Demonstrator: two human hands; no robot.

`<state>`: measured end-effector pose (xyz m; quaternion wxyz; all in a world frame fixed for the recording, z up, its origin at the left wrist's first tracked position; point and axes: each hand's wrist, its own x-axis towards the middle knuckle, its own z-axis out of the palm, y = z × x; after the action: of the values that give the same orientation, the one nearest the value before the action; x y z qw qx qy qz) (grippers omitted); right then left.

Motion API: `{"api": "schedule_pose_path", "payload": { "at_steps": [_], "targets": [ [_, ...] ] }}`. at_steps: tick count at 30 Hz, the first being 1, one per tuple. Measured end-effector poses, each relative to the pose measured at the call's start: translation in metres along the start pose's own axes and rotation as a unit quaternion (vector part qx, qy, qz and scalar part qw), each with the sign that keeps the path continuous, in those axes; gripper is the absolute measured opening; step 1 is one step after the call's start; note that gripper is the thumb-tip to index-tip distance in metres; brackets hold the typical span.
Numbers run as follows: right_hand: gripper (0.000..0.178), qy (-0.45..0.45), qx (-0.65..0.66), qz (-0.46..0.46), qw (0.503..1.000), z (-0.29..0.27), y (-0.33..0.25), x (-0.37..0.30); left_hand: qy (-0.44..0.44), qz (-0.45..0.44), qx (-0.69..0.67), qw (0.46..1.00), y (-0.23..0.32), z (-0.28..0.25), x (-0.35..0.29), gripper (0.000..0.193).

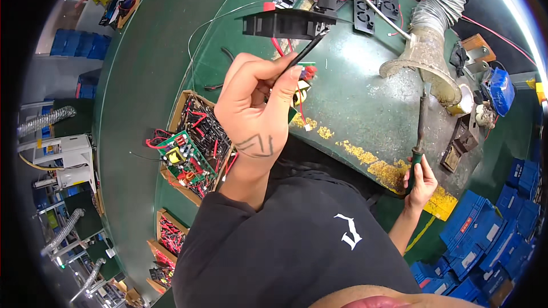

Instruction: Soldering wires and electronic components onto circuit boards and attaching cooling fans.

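My left hand (254, 108) is raised and pinches a thick black cable (308, 51) between thumb and fingers. The cable's upper end meets a black plastic part (279, 24), seen edge-on, that looks like a fan panel. Red wires hang below that part. Behind my fingers, a circuit board with a yellow component (300, 96) is partly hidden. My right hand (421, 182) is wrapped round the dark green handle of a soldering iron (421, 128). The iron points away from me, its tip near the mouth of a fume extraction hood (416, 60).
Black fan panels (372, 8) with red wires lie at the bench's far side. A cardboard box (185, 100) at left holds many cable ends, with a green circuit board (184, 157) on top. Metal blocks (456, 145) sit right of the iron. Blue bins (471, 225) stand lower right.
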<state>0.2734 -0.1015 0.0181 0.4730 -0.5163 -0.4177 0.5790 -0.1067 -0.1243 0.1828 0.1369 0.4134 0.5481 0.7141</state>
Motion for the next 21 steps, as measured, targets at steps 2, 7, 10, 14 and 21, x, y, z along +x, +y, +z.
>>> {"api": "schedule_pose_path", "payload": {
  "at_steps": [2, 7, 10, 14, 21],
  "targets": [
    [0.042, -0.011, -0.025, -0.008, 1.000, 0.008, -0.005, 0.000, 0.005, 0.002, 0.030, 1.000, 0.000, -0.003, 0.001, 0.013],
    [0.041, -0.078, -0.077, -0.101, 0.989, 0.037, -0.032, -0.011, -0.013, 0.027, 0.044, 0.999, -0.004, -0.006, -0.001, 0.012],
    [0.042, -0.126, -0.169, -0.208, 0.955, 0.058, -0.054, -0.017, -0.017, 0.020, 0.048, 0.998, -0.005, -0.005, -0.004, 0.014],
    [0.042, -0.151, -0.260, -0.289, 0.909, 0.083, -0.069, -0.015, -0.019, 0.043, 0.092, 0.995, -0.005, -0.002, -0.010, 0.017],
    [0.042, -0.174, -0.225, -0.312, 0.907, 0.102, -0.076, -0.012, -0.010, 0.062, 0.112, 0.992, -0.004, -0.001, -0.014, 0.016]
  ]
}}
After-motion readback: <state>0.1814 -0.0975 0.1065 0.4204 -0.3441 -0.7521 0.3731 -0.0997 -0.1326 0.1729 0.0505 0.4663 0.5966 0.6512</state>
